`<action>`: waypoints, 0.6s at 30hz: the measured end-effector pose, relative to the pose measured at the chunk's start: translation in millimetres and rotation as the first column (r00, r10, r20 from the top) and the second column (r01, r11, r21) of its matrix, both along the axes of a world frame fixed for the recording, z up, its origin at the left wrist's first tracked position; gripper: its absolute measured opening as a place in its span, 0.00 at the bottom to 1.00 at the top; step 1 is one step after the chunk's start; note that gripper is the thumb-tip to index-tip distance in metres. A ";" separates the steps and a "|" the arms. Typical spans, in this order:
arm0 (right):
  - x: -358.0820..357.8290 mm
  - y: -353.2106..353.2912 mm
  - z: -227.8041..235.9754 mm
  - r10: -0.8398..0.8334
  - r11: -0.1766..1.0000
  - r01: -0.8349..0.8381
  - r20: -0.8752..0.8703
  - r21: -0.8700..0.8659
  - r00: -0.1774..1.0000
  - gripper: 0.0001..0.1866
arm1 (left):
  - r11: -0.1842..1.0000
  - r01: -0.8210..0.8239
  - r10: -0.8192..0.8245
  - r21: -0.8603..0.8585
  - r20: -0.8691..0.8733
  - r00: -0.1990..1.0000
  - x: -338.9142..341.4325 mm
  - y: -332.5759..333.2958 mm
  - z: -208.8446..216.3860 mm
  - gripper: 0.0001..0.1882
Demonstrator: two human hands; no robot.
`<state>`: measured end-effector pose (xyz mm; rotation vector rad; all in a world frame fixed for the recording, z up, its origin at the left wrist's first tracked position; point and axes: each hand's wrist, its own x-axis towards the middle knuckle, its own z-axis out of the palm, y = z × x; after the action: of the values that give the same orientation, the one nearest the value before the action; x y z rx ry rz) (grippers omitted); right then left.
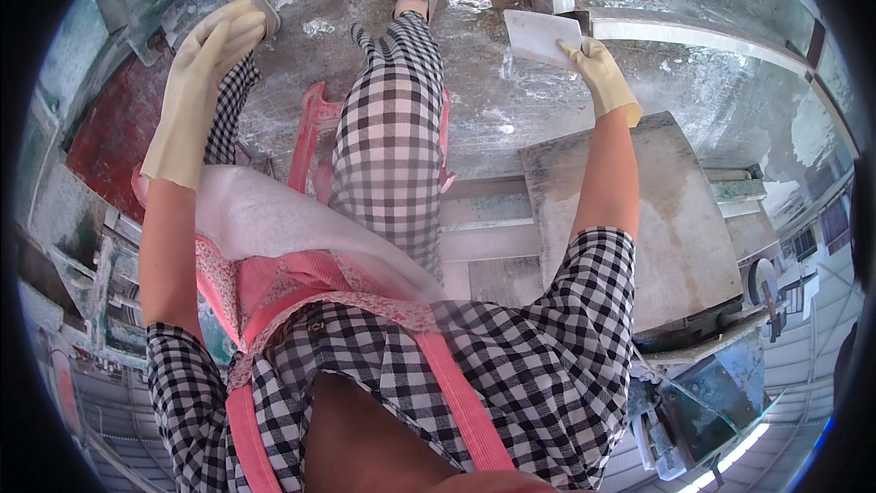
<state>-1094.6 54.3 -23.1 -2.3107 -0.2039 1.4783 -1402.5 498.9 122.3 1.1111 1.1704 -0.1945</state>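
Observation:
Cream rubber gloves cover both of my hands. Raised at the upper left, my left hand (214,46) has its fingers stretched out and slightly bent, with nothing visible in it. My right hand (595,64), held out at the upper right, pinches the lower right corner of a thin white rectangular plate (538,36). The plate's material cannot be made out. A pink apron (287,278) with a whitish translucent sheet (292,219) over it hangs at my front, its lower part swung to the left.
Right of my legs stands a worn, stained board (657,219) like a tabletop. A pale metal frame (693,32) runs along the upper right. Behind my leg is a pink plastic stool (310,137). Green-stained machinery and a red panel (119,128) line the left. The floor (493,119) has white splashes.

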 end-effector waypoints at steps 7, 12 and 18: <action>-3.6 17.7 18.4 0.029 0.997 -0.030 -0.014 -0.077 0.999 0.19 | 1.000 0.005 -0.004 0.002 -0.037 0.999 -5.2 0.5 2.9 0.23; 4.8 25.7 47.8 0.059 0.996 -0.052 -0.092 0.076 0.994 0.21 | 0.999 -0.025 0.025 -0.019 -0.014 1.000 -9.9 3.5 6.7 0.22; 12.8 32.1 29.2 -0.020 0.988 0.029 0.062 -0.150 0.998 0.21 | 0.997 -0.022 0.020 -0.072 -0.021 1.000 -1.1 -1.6 -6.0 0.22</action>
<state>-1081.8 86.4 6.1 -2.4700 -0.0822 1.4582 -1403.6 497.3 116.3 1.0353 1.1839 -0.2306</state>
